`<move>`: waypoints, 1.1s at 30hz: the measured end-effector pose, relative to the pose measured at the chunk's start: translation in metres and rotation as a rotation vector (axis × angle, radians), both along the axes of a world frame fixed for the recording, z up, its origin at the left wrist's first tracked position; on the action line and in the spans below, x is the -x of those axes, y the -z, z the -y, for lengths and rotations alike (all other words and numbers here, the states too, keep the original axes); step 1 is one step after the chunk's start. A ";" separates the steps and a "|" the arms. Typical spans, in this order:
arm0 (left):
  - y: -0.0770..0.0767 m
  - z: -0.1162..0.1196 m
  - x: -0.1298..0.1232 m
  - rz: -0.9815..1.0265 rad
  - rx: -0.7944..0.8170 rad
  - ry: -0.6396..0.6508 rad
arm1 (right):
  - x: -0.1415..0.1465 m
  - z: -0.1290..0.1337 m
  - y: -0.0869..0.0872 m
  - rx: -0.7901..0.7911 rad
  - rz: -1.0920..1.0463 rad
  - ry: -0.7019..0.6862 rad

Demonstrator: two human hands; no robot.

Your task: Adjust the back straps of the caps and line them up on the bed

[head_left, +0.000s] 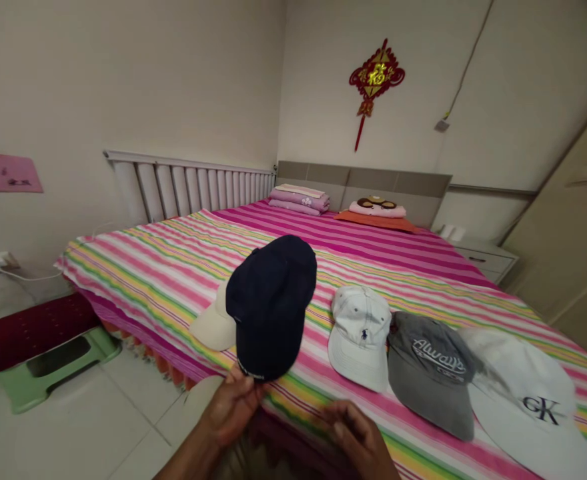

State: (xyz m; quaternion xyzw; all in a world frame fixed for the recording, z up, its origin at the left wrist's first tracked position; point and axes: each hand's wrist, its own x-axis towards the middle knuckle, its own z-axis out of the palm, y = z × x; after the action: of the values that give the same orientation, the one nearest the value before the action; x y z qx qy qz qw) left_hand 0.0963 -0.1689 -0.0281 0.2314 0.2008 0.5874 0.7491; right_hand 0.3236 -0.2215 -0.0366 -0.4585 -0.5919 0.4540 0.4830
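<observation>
The camera rides on my head, facing forward and down across the striped bed (398, 257) toward its headboard (363, 181), close above my left hand (231, 408) and right hand (358, 437) at the frame's bottom edge.

**"Always", CK and a pony on the caps**

The grey cap (431, 357) reads "Always" in white; the white cap (523, 400) bears dark "CK"; the pale cap (359, 337) has a navy polo-pony logo. The red wall ornament (376, 77) shows a gold 福. The navy cap's (271, 307) lettering is too small to read.
</observation>
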 end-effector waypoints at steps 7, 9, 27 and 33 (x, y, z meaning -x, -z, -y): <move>0.047 0.039 -0.048 -0.142 -0.053 0.343 | 0.029 -0.020 -0.096 0.023 -0.575 -0.164; 0.051 0.040 -0.045 -0.173 -0.032 0.386 | 0.030 -0.017 -0.100 0.048 -0.632 -0.150; -0.036 0.006 -0.022 0.052 -0.014 0.321 | -0.021 0.017 -0.052 0.256 -0.774 -0.091; -0.032 -0.004 -0.014 0.026 0.252 0.224 | -0.021 0.026 -0.063 0.217 -0.779 -0.089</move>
State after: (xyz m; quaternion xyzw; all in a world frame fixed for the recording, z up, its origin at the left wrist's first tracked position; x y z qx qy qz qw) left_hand 0.1107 -0.1646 0.0036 0.1490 0.2362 0.4734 0.8354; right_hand 0.3448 -0.2479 0.0261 -0.2745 -0.3323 0.6741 0.5999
